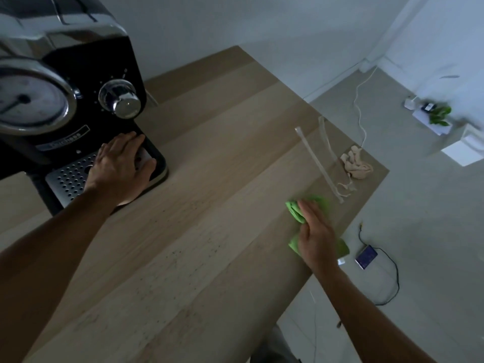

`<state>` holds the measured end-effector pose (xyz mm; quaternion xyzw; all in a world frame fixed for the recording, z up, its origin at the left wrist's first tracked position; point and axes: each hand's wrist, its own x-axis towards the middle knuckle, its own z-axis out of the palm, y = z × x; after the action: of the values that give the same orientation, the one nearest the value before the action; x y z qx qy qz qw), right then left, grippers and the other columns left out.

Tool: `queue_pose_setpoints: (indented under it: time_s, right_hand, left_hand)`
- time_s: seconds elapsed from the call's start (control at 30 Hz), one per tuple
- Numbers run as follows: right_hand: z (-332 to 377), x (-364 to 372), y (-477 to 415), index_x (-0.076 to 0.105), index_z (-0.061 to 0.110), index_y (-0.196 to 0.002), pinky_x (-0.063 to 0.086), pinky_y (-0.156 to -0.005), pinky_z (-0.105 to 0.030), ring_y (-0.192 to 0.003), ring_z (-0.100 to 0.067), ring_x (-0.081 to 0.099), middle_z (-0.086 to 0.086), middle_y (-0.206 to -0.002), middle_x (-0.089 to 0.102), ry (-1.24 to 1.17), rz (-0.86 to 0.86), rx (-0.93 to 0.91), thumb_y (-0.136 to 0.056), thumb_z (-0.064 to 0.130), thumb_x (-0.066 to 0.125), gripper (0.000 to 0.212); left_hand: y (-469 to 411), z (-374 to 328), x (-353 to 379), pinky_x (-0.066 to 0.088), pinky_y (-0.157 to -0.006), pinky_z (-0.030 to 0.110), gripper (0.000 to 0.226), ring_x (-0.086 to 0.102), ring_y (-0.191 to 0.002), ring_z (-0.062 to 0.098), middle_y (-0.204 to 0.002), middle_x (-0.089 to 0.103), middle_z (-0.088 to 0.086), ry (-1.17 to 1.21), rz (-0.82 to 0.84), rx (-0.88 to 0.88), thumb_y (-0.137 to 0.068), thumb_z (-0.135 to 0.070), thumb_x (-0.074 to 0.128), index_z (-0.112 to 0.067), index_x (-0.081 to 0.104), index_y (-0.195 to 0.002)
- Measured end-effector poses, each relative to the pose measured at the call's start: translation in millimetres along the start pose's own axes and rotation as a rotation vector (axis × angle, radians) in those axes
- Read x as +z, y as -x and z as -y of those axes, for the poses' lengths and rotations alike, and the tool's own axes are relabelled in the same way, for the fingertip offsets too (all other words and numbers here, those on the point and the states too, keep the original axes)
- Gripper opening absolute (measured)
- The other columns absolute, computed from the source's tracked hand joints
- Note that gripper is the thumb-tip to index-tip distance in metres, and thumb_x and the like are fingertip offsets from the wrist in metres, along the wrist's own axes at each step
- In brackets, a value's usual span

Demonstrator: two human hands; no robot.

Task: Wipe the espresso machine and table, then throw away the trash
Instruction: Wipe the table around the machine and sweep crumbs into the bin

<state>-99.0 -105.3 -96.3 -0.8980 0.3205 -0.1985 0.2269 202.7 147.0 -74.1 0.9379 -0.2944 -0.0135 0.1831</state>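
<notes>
**Soft cloth under a flat palm, machine steadied on the left**

The green cloth lies on the wooden surface at the right, close to its right edge. The right hand presses down on it with its fingers stretched out straight rather than curled. Folds of cloth bunch out past the fingertips on the far side and under the heel of the palm on the near side. It looks light, limp and easily crumpled, so flat pressure probably suits it better than a pinch, and it should slide readily over the smooth wood.

At the left, the left hand rests spread on the perforated drip tray of the espresso machine, fingers extended, gripping nothing. The machine looks heavy and rigid, with glossy faces likely slippery to hold.

Dark specks dot the surface between the two hands. Just beyond the cloth lie clear plastic wrappers and a crumpled tissue, all apparently flimsy and best gathered in a loose handful.
</notes>
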Motion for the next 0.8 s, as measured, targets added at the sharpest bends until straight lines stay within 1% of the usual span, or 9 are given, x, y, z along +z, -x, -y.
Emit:
queue_pose_setpoints:
  time_s: [0.03,0.1,0.27,0.43,0.53,0.6,0.67,0.73,0.8]
  right_hand:
    - [-7.7,-0.4,8.9,0.054,0.002,-0.127,0.044,-0.099,-0.05,-0.124,-0.03,0.048,-0.014,-0.13,0.056,0.045,0.008,-0.004,-0.081,0.014,0.032,0.053]
    - [-0.1,5.8,30.1,0.05,0.003,-0.131,0.042,-0.099,-0.053,-0.127,-0.032,0.044,-0.014,-0.133,0.053,0.076,0.038,-0.013,-0.079,0.015,0.034,0.055]
    - [41.1,22.6,72.5,0.037,0.011,-0.138,0.04,-0.094,-0.05,-0.128,-0.029,0.043,-0.012,-0.137,0.05,0.207,0.095,-0.026,-0.077,0.018,0.036,0.061]
    - [77.8,49.7,88.3,0.037,0.01,-0.136,0.047,-0.094,-0.048,-0.128,-0.026,0.045,-0.011,-0.137,0.051,0.216,0.16,-0.133,-0.065,0.006,0.069,0.079]
    - [107.9,65.6,89.5,0.042,0.008,-0.135,0.04,-0.101,-0.045,-0.129,-0.025,0.043,-0.01,-0.137,0.051,0.069,0.155,-0.229,-0.076,0.01,0.047,0.059]
    - [109.1,64.3,80.8,0.047,0.004,-0.132,0.039,-0.101,-0.044,-0.126,-0.028,0.048,-0.014,-0.135,0.052,-0.088,0.117,-0.171,-0.079,0.011,0.036,0.055]
    - [90.2,51.7,65.2,0.044,0.004,-0.134,0.043,-0.098,-0.044,-0.121,-0.034,0.052,-0.015,-0.136,0.049,-0.187,0.043,-0.104,-0.081,0.012,0.035,0.054]
    - [60.8,36.9,45.7,0.042,0.005,-0.135,0.048,-0.093,-0.049,-0.115,-0.039,0.056,-0.017,-0.136,0.047,-0.14,-0.015,-0.062,-0.081,0.014,0.035,0.055]
    - [39.4,30.3,33.9,0.046,0.003,-0.133,0.046,-0.095,-0.052,-0.119,-0.041,0.052,-0.022,-0.132,0.051,-0.024,-0.038,-0.034,-0.079,0.015,0.034,0.056]
  left_hand:
    - [0.4,-0.2,0.3,0.024,-0.113,0.049,0.075,0.033,-0.134,0.033,-0.146,0.039,0.013,0.0,-0.003,0.003,-0.081,-0.055,0.032,-0.009,0.044,-0.139]
    - [1.6,-3.0,-1.4,0.024,-0.113,0.048,0.071,0.032,-0.134,0.033,-0.147,0.039,0.012,0.009,-0.009,-0.01,-0.083,-0.052,0.034,-0.01,0.043,-0.139]
    - [3.2,-10.3,-5.9,0.022,-0.112,0.046,0.068,0.028,-0.136,0.032,-0.15,0.034,0.011,0.004,0.014,-0.031,-0.085,-0.047,0.038,-0.011,0.039,-0.142]
    - [3.1,-11.8,-10.0,0.02,-0.114,0.046,0.07,0.026,-0.138,0.031,-0.151,0.033,0.01,0.013,0.049,-0.052,-0.083,-0.047,0.039,-0.011,0.039,-0.143]
    - [3.0,-11.9,-11.1,0.022,-0.114,0.047,0.069,0.028,-0.138,0.03,-0.15,0.034,0.01,0.016,0.048,-0.054,-0.083,-0.047,0.04,-0.011,0.04,-0.142]
    - [3.4,-11.7,-10.0,0.021,-0.115,0.046,0.069,0.026,-0.139,0.029,-0.151,0.033,0.009,0.007,0.064,-0.049,-0.084,-0.047,0.04,-0.012,0.039,-0.143]
    - [3.2,-11.0,-8.1,0.02,-0.115,0.046,0.068,0.025,-0.139,0.028,-0.151,0.033,0.009,0.008,0.062,-0.043,-0.085,-0.046,0.041,-0.012,0.038,-0.143]
    - [2.6,-10.4,-6.9,0.022,-0.115,0.047,0.068,0.027,-0.138,0.029,-0.15,0.034,0.01,0.021,0.04,-0.04,-0.084,-0.046,0.041,-0.011,0.04,-0.142]
    - [2.9,-10.4,-6.7,0.024,-0.114,0.048,0.069,0.029,-0.137,0.031,-0.149,0.036,0.011,0.028,0.033,-0.04,-0.083,-0.046,0.041,-0.01,0.04,-0.141]
